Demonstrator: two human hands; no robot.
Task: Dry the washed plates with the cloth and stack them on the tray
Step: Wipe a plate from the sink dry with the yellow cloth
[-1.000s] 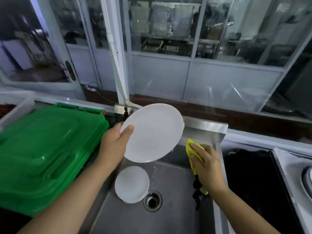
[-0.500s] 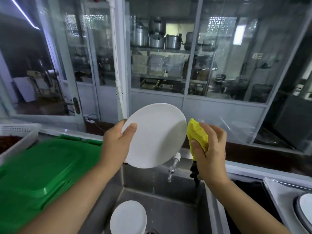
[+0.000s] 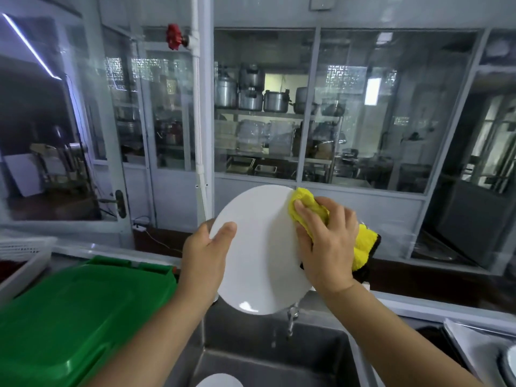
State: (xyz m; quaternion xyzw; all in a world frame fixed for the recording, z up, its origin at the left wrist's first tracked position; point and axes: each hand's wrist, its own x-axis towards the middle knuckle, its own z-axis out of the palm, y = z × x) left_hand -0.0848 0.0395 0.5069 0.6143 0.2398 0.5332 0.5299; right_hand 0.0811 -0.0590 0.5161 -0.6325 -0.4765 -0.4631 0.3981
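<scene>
My left hand [image 3: 206,255] clamps the wet, slippery, breakable plate [image 3: 259,247] by its rim; my right hand [image 3: 326,241] presses the soft cloth [image 3: 310,208] against it.

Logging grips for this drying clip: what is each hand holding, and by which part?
Left hand holds the white plate by its left rim, thumb on the face. Right hand grips the bunched yellow cloth, pressed against the plate.

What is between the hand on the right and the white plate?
In the head view, a yellow cloth is pressed between the right hand and the plate.
</scene>
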